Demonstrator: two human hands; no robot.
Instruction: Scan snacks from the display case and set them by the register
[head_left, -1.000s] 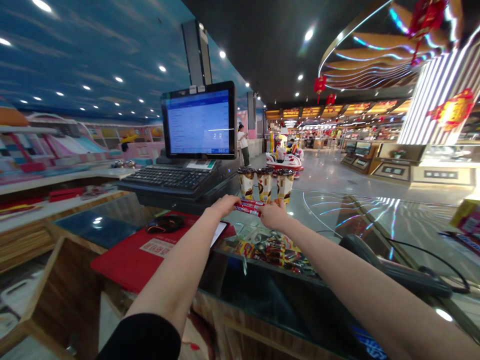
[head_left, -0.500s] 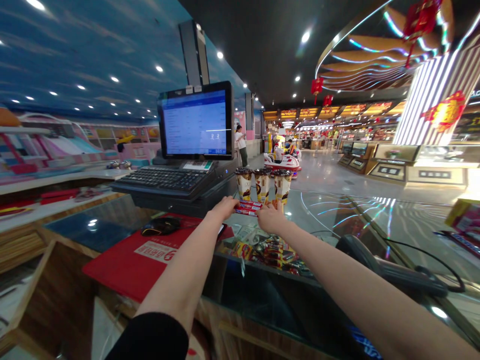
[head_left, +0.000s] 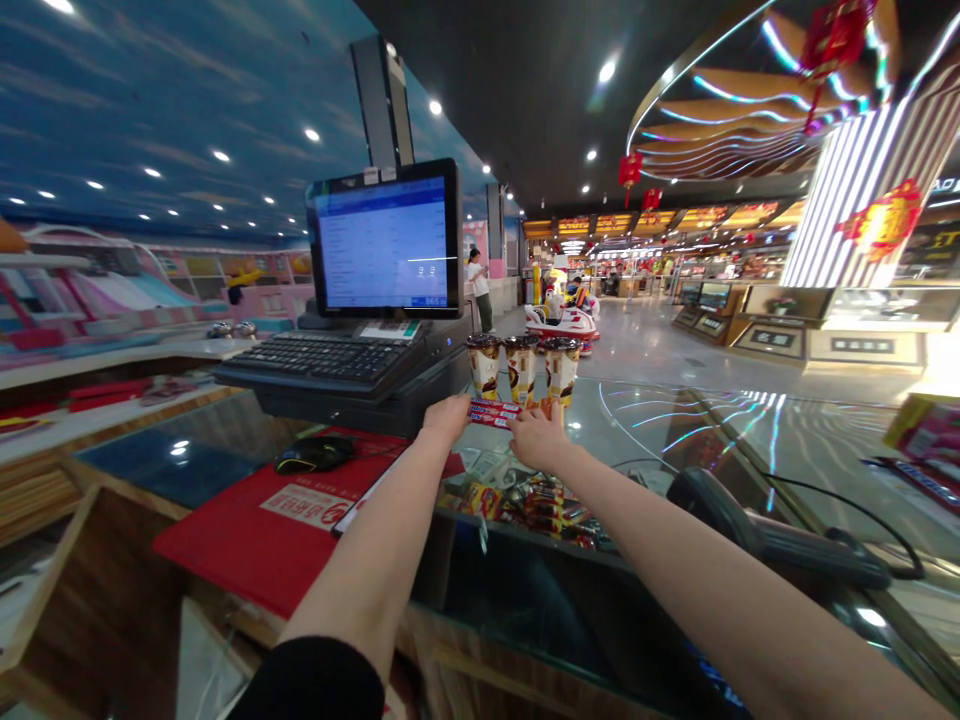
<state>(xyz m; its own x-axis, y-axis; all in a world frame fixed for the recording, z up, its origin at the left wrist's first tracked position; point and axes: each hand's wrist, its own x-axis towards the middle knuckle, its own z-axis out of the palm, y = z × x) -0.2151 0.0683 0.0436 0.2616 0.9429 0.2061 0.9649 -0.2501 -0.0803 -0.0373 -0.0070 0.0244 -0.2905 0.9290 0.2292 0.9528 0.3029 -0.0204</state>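
Two slim red candy packs (head_left: 493,412) lie side by side on the glass counter, printed with white and blue lettering too small to read. At their left end my left hand (head_left: 448,418) has its fingers closed around the edge. My right hand (head_left: 538,437) grips the other end, its fingers partly hidden behind it. Just beyond the packs stand three dark-lidded, white-and-brown printed cups (head_left: 520,370) in a row, upright and close together.
A point-of-sale monitor (head_left: 386,245) with a keyboard (head_left: 322,360) stands at left. A mouse (head_left: 313,454) rests on a red folder (head_left: 225,550). Several colourful wrapped sweets (head_left: 525,500) show beneath the glass. A black handheld scanner (head_left: 772,535) lies at right. A person (head_left: 478,288) stands far off.
The view has shifted slightly. Both hands stay at the ends of the red packs, and the left forearm uncovers more of a phone-like edge on the folder.
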